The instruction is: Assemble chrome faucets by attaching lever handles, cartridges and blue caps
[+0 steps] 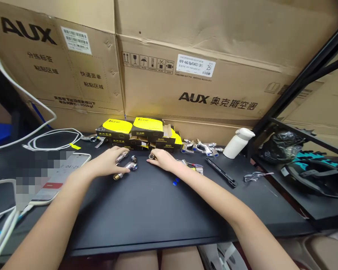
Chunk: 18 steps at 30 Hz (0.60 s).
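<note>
My left hand [108, 162] rests on the black tabletop, thumb and fingers spread around several small metal fittings. Nearest the thumb lies a chrome angle valve [132, 166] with a brass threaded end. A second chrome fitting [121, 156] shows partly between the thumb and fingers, and a small round chrome piece [133, 158] sits just beyond. My right hand [161, 160] is closed, fingers curled on a small round-ended metal fitting [151, 156]; most of it is hidden. Behind both hands are stacked black-and-yellow boxes [148, 125], some with open flaps.
Chrome valves [199, 147] lie right of the boxes, near a white bottle [238, 143]. A black tool [221, 172] and a clear plastic bag [255, 176] lie farther right. On the left are a phone [60, 176] and white cables [55, 138]. Large cartons [163, 90] stand behind.
</note>
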Each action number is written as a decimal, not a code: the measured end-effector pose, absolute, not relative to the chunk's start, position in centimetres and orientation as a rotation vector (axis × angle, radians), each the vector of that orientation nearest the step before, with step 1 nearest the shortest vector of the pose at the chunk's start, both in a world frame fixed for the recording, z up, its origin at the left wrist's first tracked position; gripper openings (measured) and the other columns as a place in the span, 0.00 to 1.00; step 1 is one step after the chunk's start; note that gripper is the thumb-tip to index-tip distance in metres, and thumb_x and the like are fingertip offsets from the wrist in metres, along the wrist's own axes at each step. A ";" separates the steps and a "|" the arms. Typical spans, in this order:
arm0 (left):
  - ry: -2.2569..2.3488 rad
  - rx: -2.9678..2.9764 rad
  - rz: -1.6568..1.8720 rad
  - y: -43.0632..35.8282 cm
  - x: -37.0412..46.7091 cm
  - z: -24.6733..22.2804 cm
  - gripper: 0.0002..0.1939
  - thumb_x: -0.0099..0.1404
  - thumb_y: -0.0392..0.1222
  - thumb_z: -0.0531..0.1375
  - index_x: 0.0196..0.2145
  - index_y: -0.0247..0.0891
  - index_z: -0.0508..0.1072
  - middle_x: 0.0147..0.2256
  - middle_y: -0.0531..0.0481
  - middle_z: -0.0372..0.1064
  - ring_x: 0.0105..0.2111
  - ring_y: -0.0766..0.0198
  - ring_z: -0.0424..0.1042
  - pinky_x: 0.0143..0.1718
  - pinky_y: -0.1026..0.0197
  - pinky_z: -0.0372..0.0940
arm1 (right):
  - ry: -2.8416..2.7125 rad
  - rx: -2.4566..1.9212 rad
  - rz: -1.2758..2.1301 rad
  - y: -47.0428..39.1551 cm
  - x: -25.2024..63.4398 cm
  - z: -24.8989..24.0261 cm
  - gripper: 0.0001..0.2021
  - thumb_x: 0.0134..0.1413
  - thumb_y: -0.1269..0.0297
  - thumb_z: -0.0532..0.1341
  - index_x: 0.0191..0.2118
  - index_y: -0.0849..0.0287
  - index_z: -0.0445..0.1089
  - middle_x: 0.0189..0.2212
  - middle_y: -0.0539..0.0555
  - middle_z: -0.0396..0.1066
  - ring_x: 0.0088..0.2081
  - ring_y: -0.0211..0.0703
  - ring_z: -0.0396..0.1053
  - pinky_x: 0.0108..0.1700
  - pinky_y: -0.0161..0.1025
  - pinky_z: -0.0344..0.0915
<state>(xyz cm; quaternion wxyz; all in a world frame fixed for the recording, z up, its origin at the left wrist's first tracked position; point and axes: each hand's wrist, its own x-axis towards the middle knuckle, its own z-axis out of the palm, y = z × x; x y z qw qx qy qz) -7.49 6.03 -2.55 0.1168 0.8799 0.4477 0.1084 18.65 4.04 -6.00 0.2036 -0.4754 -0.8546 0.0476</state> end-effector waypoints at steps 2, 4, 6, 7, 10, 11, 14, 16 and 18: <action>1.302 2.557 0.318 6.2 -7.7 -2.5 0.35 0.51 0.57 0.61 0.54 0.36 0.67 0.51 0.39 0.69 0.50 0.49 0.69 0.50 0.55 0.64 | -2.364 -1.307 0.158 4.2 18.8 -6.1 0.12 0.58 0.57 0.62 0.35 0.62 0.68 0.32 0.54 0.69 0.33 0.40 0.66 0.36 0.35 0.60; 1.316 2.553 0.337 6.4 -7.7 -2.5 0.31 0.52 0.53 0.59 0.52 0.37 0.68 0.50 0.40 0.70 0.49 0.50 0.70 0.49 0.56 0.64 | -2.339 -1.300 0.185 4.3 18.9 -6.1 0.13 0.56 0.56 0.63 0.33 0.62 0.68 0.31 0.53 0.69 0.32 0.39 0.66 0.35 0.34 0.59; 1.338 2.556 0.343 6.4 -7.6 -2.6 0.29 0.53 0.51 0.57 0.51 0.37 0.68 0.49 0.40 0.71 0.47 0.50 0.71 0.47 0.56 0.65 | -2.315 -1.294 0.218 4.5 19.1 -6.2 0.14 0.55 0.55 0.64 0.33 0.63 0.69 0.30 0.53 0.70 0.31 0.38 0.65 0.34 0.33 0.59; 1.352 2.557 0.346 6.5 -7.6 -2.6 0.29 0.53 0.50 0.56 0.51 0.36 0.68 0.47 0.40 0.71 0.46 0.50 0.71 0.47 0.56 0.65 | -2.306 -1.290 0.236 4.5 19.1 -6.1 0.14 0.54 0.55 0.64 0.32 0.63 0.69 0.29 0.52 0.70 0.30 0.37 0.65 0.33 0.33 0.59; 1.390 2.554 0.372 6.5 -7.6 -2.7 0.29 0.52 0.50 0.55 0.50 0.34 0.69 0.45 0.38 0.72 0.44 0.49 0.72 0.45 0.55 0.66 | -2.285 -1.275 0.287 4.3 19.2 -5.7 0.14 0.50 0.55 0.67 0.32 0.63 0.70 0.28 0.51 0.71 0.29 0.36 0.66 0.31 0.32 0.59; 1.398 2.550 0.384 6.5 -7.6 -2.7 0.29 0.52 0.51 0.55 0.49 0.34 0.69 0.44 0.38 0.72 0.43 0.49 0.72 0.44 0.55 0.66 | -2.274 -1.274 0.293 4.0 19.3 -5.4 0.15 0.48 0.54 0.67 0.32 0.62 0.71 0.28 0.51 0.71 0.29 0.36 0.66 0.31 0.32 0.59; 1.404 2.535 0.427 6.3 -7.6 -2.8 0.27 0.52 0.52 0.56 0.47 0.35 0.71 0.43 0.40 0.73 0.41 0.49 0.73 0.43 0.55 0.67 | -2.199 -1.288 0.250 2.7 19.7 -4.1 0.20 0.43 0.48 0.69 0.35 0.61 0.72 0.30 0.52 0.71 0.30 0.38 0.67 0.32 0.33 0.60; 1.401 2.519 0.470 6.2 -7.5 -2.8 0.25 0.51 0.52 0.57 0.45 0.38 0.72 0.41 0.42 0.74 0.40 0.50 0.74 0.42 0.56 0.67 | -2.100 -1.319 0.177 1.8 20.7 -2.9 0.20 0.46 0.46 0.66 0.33 0.60 0.71 0.29 0.51 0.70 0.30 0.38 0.66 0.33 0.33 0.59; 1.429 2.488 0.563 6.1 -7.3 -2.8 0.24 0.50 0.52 0.59 0.44 0.39 0.73 0.41 0.42 0.75 0.41 0.49 0.74 0.42 0.56 0.67 | -1.956 -1.378 0.076 1.1 22.5 -1.9 0.18 0.54 0.48 0.60 0.28 0.59 0.68 0.24 0.49 0.67 0.27 0.37 0.63 0.32 0.34 0.58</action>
